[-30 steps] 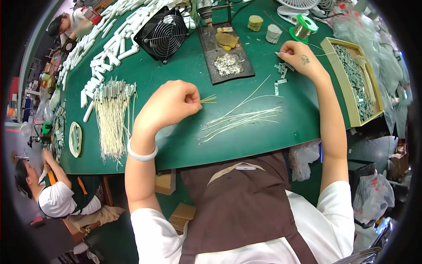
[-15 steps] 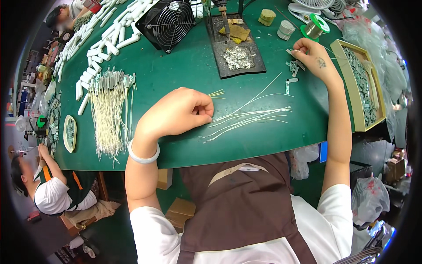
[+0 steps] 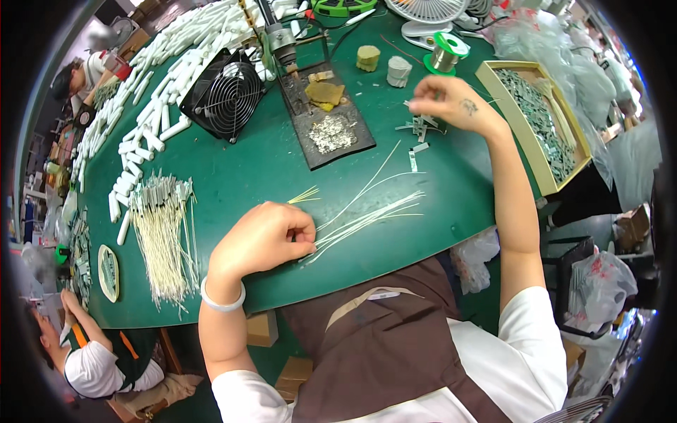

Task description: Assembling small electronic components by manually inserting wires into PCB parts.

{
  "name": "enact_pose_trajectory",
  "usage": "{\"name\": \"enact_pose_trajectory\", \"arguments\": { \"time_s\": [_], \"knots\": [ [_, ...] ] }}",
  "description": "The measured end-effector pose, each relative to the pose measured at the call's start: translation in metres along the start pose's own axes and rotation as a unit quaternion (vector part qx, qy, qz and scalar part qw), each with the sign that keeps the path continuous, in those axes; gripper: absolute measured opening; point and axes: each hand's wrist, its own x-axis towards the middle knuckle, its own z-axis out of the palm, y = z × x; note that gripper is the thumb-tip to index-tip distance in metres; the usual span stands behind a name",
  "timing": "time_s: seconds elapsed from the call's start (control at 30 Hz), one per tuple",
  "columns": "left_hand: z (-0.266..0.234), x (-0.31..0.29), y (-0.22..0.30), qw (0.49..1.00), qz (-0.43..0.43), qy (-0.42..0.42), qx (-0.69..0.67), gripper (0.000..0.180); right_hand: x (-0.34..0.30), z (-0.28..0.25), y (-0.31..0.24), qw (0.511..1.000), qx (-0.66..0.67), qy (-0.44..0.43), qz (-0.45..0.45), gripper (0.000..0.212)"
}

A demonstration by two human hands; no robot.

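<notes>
My left hand [image 3: 264,240] rests on the green table, fingers curled and closed at the near ends of thin white wires [image 3: 374,224]. Short yellowish wire tips [image 3: 305,195] stick out beyond its knuckles. Farther right, my right hand [image 3: 451,102] pinches what looks like a small grey strip; a thin wire runs out on the hand's far side. Just below its fingertips lies a loose pile of small grey-green strips [image 3: 419,129], with two more strips [image 3: 416,156] nearer me. Fingers partly hide what each hand grips.
Left lies a bundle of wired strips [image 3: 162,240], beside white tubes [image 3: 151,137]. A black fan [image 3: 226,95] and soldering stand [image 3: 345,144] are at the back. Solder spool [image 3: 449,51] and strip-filled box [image 3: 493,69] stand right. Two other people work at left.
The whole view has swung, so the table's things sit farther left and mostly lower. My right fingers stay pinched by the strip pile; my left hand keeps its place at the wires.
</notes>
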Motion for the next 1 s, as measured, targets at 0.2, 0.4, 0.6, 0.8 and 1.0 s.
{"name": "enact_pose_trajectory", "arguments": {
  "time_s": [0.2,0.4,0.6,0.8,1.0],
  "knots": [
    [-0.008,0.004,-0.006,0.977,-0.050,0.207,-0.020,0.011,0.033,0.006,0.010,0.971,-0.079,0.213,-0.080,0.055],
    [-0.001,0.013,-0.018,0.973,-0.073,0.219,-0.008,0.013,0.058,0.020,0.009,0.967,-0.179,0.166,-0.074,0.071],
    [0.000,0.015,-0.017,0.978,-0.079,0.195,-0.001,0.013,0.062,0.021,0.003,0.987,-0.103,0.119,-0.027,0.064],
    [0.006,0.016,-0.018,0.978,-0.043,0.203,0.027,0.010,0.063,0.025,0.008,0.983,-0.090,0.150,-0.052,0.062],
    [0.009,0.017,-0.013,0.979,-0.039,0.193,0.048,0.009,0.078,0.022,-0.007,0.983,-0.073,0.146,-0.088,0.062]
  ]
}}
